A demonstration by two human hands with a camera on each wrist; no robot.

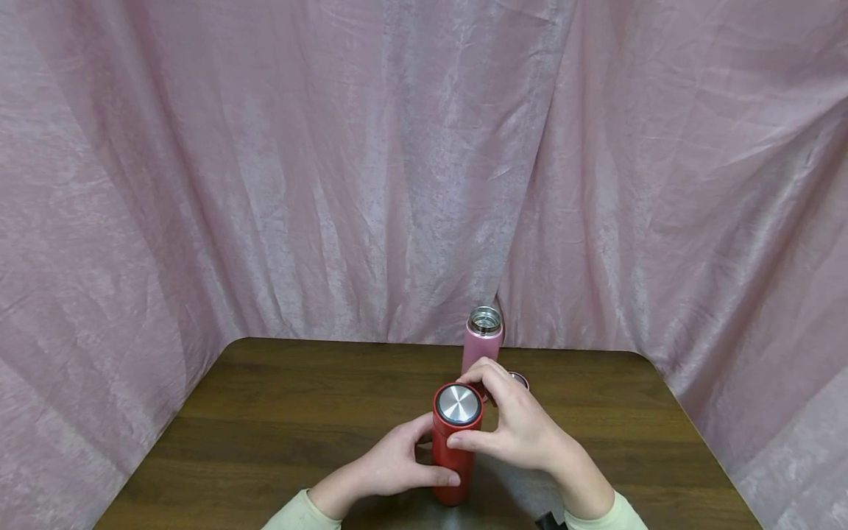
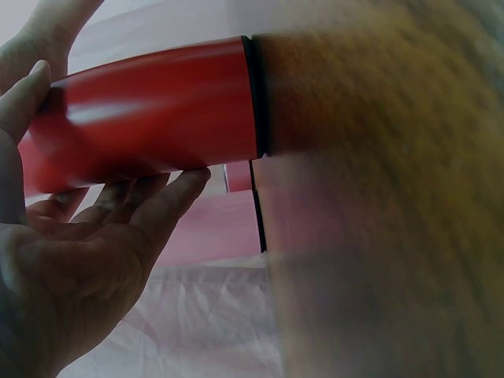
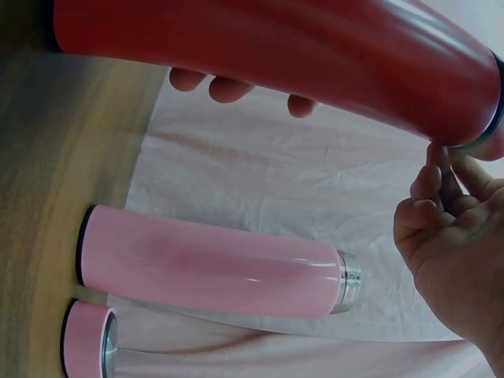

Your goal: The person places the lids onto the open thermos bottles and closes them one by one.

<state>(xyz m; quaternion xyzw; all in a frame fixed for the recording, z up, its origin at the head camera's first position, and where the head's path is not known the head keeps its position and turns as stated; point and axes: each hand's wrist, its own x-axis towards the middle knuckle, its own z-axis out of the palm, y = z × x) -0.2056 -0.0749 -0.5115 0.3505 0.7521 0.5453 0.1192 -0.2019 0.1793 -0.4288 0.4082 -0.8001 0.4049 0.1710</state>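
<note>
A red thermos [image 1: 453, 455] stands upright on the table, its lid [image 1: 459, 403] topped by a brushed silver disc with a dark ring. My left hand [image 1: 391, 464] grips its body, the thumb across the near side and the fingers [image 2: 169, 197] around the far side. At the top, my right hand [image 1: 520, 423] holds the lid end between thumb and fingers. Behind it, an uncapped pink thermos [image 3: 213, 264] stands with its bare metal neck showing. The removed pink lid [image 3: 85, 339] sits on the table beside it, mostly hidden by my right hand in the head view.
The brown wooden table [image 1: 318, 390] has rounded far corners. Pink curtains [image 1: 331, 184] hang behind it and along both sides. A small black object [image 1: 548, 521] shows by my right sleeve at the lower edge.
</note>
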